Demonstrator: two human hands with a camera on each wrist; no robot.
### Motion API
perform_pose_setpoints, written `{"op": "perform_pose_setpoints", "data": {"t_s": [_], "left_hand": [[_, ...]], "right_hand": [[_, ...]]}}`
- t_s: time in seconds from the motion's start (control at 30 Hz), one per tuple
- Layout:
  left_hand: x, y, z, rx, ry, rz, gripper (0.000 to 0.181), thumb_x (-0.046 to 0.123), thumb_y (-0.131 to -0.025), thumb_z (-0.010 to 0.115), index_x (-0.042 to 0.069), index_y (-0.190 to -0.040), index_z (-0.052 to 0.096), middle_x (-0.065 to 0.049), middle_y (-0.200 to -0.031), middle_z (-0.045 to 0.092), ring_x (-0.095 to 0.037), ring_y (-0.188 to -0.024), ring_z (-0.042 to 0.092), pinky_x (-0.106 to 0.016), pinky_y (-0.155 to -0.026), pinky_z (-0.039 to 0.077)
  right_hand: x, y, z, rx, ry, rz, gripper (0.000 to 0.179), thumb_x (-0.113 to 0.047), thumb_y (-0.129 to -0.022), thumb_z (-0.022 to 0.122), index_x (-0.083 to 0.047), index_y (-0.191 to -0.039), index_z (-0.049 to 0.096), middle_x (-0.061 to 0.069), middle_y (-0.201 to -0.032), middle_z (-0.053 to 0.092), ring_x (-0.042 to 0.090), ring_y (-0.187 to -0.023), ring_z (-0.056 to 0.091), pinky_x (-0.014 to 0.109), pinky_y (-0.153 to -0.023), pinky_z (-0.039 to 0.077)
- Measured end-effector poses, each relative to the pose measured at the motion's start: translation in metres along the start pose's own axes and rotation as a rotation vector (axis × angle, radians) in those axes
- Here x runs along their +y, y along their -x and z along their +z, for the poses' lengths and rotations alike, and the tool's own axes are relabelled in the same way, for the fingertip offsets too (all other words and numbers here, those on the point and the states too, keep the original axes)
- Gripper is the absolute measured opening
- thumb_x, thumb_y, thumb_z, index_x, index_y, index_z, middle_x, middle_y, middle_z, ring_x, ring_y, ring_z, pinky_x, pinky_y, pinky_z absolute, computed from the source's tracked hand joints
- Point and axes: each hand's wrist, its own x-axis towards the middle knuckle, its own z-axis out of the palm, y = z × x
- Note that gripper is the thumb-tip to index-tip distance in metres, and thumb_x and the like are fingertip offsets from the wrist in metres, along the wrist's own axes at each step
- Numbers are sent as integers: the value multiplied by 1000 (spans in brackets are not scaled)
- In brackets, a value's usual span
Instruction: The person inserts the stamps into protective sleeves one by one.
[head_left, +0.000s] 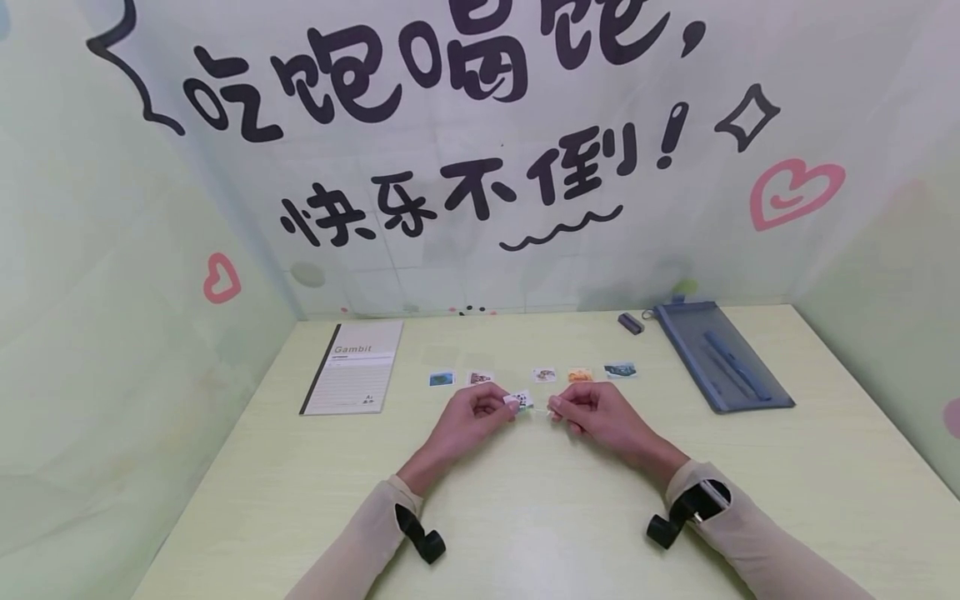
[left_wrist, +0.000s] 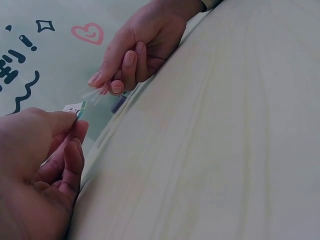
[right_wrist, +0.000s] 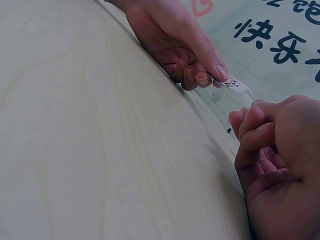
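Note:
Between thumb and fingers my left hand (head_left: 471,414) pinches a small stamp (head_left: 517,400), white with black panda-like marks and a coloured edge. My right hand (head_left: 596,411) pinches a thin clear plastic piece (left_wrist: 92,94). In the right wrist view the clear piece reaches the stamp (right_wrist: 231,82); whether it is stuck to it I cannot tell. Both hands are close together over the table. Just beyond them lie several small stamps: a blue one (head_left: 442,378), a brown one (head_left: 480,378), a pale one (head_left: 544,375), an orange one (head_left: 580,375) and a blue-green one (head_left: 620,369).
A white notebook (head_left: 354,375) marked Gambit lies at the left of the pale wooden table (head_left: 510,517). On the right is a blue zip pouch (head_left: 693,333) with pens (head_left: 738,367) inside. A small dark object (head_left: 631,323) sits near the back edge, before a printed cloth (head_left: 480,283).

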Motion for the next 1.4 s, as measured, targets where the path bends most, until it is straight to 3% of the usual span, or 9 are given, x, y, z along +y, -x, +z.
{"op": "perform_pose_setpoints", "data": {"t_s": [0.77, 1.13, 1.4], "left_hand": [[2, 1, 0, -13, -23, 28, 17, 31, -102, 78, 15, -108, 77, -3, -99, 81, -12, -85, 70, -21, -78, 55], [-2, 0, 0, -29, -3, 26, 18, 32, -102, 79, 16, -109, 77, -5, -101, 82, -15, -88, 72, -22, -80, 56], [-2, -1, 1, -38, -11, 34, 19, 34, -101, 79, 17, -107, 78, -4, -100, 82, -15, -87, 72, -21, -79, 56]], "right_hand": [[3, -1, 1, -16, -23, -23, 30, -35, -106, 73, -6, -109, 79, 12, -98, 77, 11, -68, 60, 22, -62, 48], [3, 0, 2, 24, -36, -8, 30, -34, -104, 76, -6, -113, 78, 8, -81, 68, 12, -65, 58, 22, -60, 48], [3, 1, 1, 19, -62, -9, 33, -34, -103, 77, -4, -117, 78, 10, -92, 72, 11, -67, 59, 21, -59, 48]]}}
